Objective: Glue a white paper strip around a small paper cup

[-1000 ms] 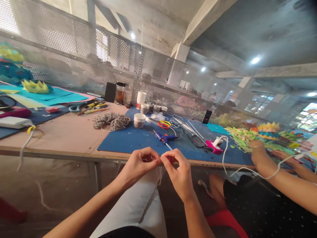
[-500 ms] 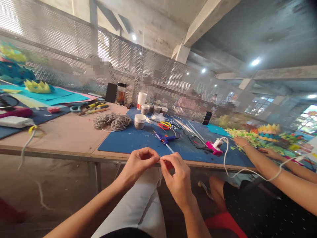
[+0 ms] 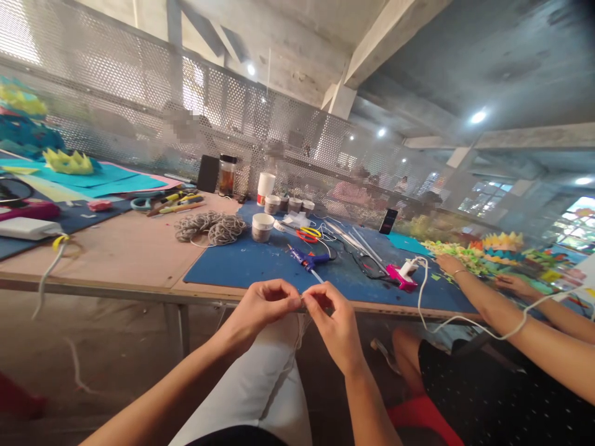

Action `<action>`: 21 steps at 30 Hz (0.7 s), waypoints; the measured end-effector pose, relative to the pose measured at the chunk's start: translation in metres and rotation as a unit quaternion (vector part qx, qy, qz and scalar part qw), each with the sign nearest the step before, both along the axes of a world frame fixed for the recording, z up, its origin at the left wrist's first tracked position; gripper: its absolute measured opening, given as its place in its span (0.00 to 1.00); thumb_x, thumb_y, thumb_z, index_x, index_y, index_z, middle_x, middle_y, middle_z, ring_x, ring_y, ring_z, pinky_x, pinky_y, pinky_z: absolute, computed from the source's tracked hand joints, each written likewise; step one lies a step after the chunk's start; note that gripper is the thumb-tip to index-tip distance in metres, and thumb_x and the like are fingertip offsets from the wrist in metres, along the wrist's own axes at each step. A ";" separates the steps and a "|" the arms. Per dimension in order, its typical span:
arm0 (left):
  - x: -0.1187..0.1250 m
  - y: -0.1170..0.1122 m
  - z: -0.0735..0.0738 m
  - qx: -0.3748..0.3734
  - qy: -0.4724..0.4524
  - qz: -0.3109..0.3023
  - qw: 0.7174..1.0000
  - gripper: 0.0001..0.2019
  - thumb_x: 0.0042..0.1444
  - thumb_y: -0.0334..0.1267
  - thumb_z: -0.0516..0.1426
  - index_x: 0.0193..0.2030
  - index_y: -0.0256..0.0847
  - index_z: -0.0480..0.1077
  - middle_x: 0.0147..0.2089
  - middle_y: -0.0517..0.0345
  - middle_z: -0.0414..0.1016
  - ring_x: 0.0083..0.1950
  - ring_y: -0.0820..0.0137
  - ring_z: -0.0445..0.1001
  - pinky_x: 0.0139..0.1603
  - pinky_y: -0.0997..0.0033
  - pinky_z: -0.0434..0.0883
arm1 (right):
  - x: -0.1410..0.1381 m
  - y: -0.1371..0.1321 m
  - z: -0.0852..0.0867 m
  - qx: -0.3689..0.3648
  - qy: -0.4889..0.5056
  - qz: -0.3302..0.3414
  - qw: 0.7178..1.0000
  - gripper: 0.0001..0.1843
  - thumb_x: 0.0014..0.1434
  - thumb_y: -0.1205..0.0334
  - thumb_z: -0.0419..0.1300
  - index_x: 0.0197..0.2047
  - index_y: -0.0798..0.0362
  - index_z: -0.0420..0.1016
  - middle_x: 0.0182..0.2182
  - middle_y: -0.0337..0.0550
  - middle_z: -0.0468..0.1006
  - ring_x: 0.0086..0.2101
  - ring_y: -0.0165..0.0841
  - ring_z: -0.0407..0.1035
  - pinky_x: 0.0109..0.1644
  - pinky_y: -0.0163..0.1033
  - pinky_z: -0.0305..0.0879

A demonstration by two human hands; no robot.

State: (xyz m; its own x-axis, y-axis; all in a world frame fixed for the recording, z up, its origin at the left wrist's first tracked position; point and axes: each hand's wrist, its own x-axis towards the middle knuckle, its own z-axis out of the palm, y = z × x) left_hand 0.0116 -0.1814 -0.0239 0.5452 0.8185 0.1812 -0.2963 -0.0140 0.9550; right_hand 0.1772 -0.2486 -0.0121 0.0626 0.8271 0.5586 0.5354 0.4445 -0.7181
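Note:
My left hand (image 3: 274, 305) and my right hand (image 3: 332, 316) meet above my lap, just in front of the table edge. Both are closed in a pinch, thumb against forefinger, on thin string (image 3: 301, 331) whose pale strands hang below the fingertips over my trousers. The bit between the fingertips is mostly hidden. Beyond my hands a blue glue gun (image 3: 307, 259) lies on the blue mat (image 3: 223, 267), a glue stick poking from its back end. A tangled bundle of grey-beige cord (image 3: 209, 229) rests to the left, beside a paper cup (image 3: 263, 229).
Behind stand more cups (image 3: 294, 204), a jar of dark liquid (image 3: 227, 176) and yellow-and-orange-handled scissors (image 3: 308, 234). A pink power strip (image 3: 401, 277) trails a white cable. At right a co-worker's arm (image 3: 483, 297) reaches over paper pieces. Pliers (image 3: 179, 198) and a yellow paper crown (image 3: 68, 162) lie left.
My fingertips remain together, with the right hand shifted slightly. More of the hanging string shows below them. The things on the table have stayed in place.

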 end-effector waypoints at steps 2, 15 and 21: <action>0.000 0.000 0.000 -0.018 -0.007 0.011 1.000 0.13 0.50 0.45 0.69 0.30 0.36 0.77 0.24 0.64 0.67 0.25 0.78 0.57 0.25 0.77 0.53 | -0.002 -0.001 -0.003 0.022 -0.025 -0.018 0.999 0.06 0.68 0.62 0.60 0.38 0.51 0.76 0.33 0.38 0.76 0.33 0.31 0.71 0.39 0.35 0.67; 0.002 0.000 -0.004 0.137 0.069 0.090 0.984 0.10 0.53 0.41 0.66 0.30 0.36 0.76 0.27 0.59 0.73 0.29 0.73 0.65 0.31 0.74 0.61 | -0.005 -0.005 0.002 0.079 -0.103 -0.022 0.991 0.04 0.68 0.66 0.59 0.41 0.50 0.74 0.36 0.42 0.75 0.35 0.32 0.71 0.40 0.37 0.69; 0.000 -0.003 0.000 0.097 0.038 0.047 0.993 0.12 0.50 0.43 0.68 0.29 0.36 0.76 0.27 0.59 0.74 0.30 0.73 0.67 0.31 0.74 0.63 | 0.001 0.002 0.006 -0.014 0.002 0.022 1.000 0.07 0.67 0.60 0.60 0.37 0.51 0.76 0.32 0.39 0.77 0.33 0.31 0.72 0.38 0.35 0.69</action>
